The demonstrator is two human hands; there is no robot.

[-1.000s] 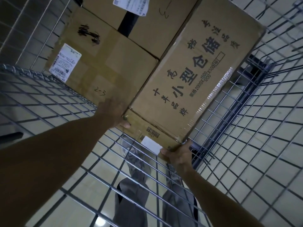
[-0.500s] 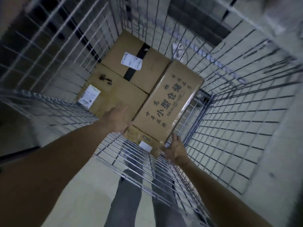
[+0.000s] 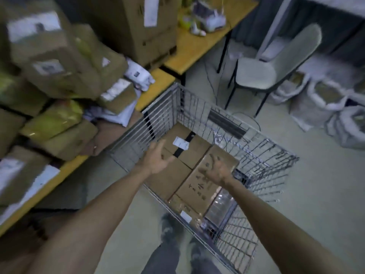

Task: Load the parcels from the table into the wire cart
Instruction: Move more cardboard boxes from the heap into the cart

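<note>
Parcels (image 3: 59, 62) of brown cardboard and yellow-green wrap heap the yellow table (image 3: 156, 89) beside the silver wire cart (image 3: 162, 109), which holds brown cardboard boxes (image 3: 205, 180), while the left hand (image 3: 156, 161) and right hand (image 3: 216, 171) hover above it, spread and empty, seemingly due to fetch another.

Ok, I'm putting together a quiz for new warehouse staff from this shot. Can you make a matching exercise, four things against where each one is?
Things:
1. black-taped box
2. chair
3. parcel pile
4. white sacks

Places:
A. on the yellow table, at the left
B. slumped on the floor along the right edge of the view
C. inside the wire cart
D. standing on the floor just beyond the cart

Pairs: 1-C, 2-D, 3-A, 4-B
</note>
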